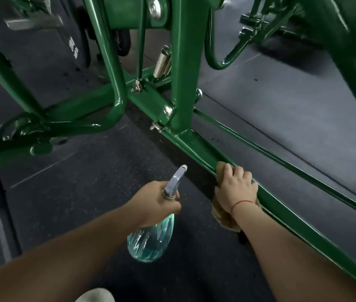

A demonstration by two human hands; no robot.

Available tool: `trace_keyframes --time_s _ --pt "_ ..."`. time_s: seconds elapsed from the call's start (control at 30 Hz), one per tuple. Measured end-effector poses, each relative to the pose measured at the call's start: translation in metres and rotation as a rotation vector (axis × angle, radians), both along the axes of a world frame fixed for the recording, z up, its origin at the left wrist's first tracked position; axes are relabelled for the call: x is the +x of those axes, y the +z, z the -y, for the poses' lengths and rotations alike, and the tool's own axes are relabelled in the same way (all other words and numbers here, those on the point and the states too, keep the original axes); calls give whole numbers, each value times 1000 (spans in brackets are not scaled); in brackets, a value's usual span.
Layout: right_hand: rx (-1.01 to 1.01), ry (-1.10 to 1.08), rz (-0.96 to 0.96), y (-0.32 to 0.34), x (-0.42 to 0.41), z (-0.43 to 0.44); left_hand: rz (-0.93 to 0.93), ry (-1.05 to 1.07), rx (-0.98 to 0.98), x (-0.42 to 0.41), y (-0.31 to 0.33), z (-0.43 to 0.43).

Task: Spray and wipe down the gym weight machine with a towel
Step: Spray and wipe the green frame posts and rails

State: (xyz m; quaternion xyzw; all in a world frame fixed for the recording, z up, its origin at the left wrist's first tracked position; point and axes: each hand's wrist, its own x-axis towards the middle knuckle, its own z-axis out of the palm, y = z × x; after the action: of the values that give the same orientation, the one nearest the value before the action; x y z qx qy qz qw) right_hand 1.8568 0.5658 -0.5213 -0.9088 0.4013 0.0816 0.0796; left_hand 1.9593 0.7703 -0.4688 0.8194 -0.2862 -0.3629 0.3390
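Observation:
The green weight machine's low base rail (286, 211) runs diagonally from the centre to the bottom right, just above the floor. My right hand (235, 188) presses a tan towel (222, 214) against that rail, fingers curled over the cloth. My left hand (157, 201) grips the neck of a clear spray bottle (150, 238) with blue-green liquid, its silver nozzle pointing up and away toward the rail. The bottle hangs above the dark floor, left of the towel.
A green upright post (181, 68) rises from the rail's joint, with bolts and a steel spring (161, 62) beside it. Curved green tubes (116, 101) cross at left. Dark rubber floor mats (98, 177) lie below. More green frame stands at the far right (355, 40).

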Motion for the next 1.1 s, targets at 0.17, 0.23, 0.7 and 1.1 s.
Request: trace_keyframes --time_s 0.17,0.23,0.7,1.1 --pt "51 17 -219 25 -26 14 -80 28 -88 8 -20 -14" --pt "62 -58 -258 29 -42 16 -113 38 -119 13 -31 -14" --pt "-269 10 -89 -31 27 -21 -206 57 -81 62 -56 7" --pt "-137 185 27 -43 200 -24 -184 125 -79 130 -45 -18"
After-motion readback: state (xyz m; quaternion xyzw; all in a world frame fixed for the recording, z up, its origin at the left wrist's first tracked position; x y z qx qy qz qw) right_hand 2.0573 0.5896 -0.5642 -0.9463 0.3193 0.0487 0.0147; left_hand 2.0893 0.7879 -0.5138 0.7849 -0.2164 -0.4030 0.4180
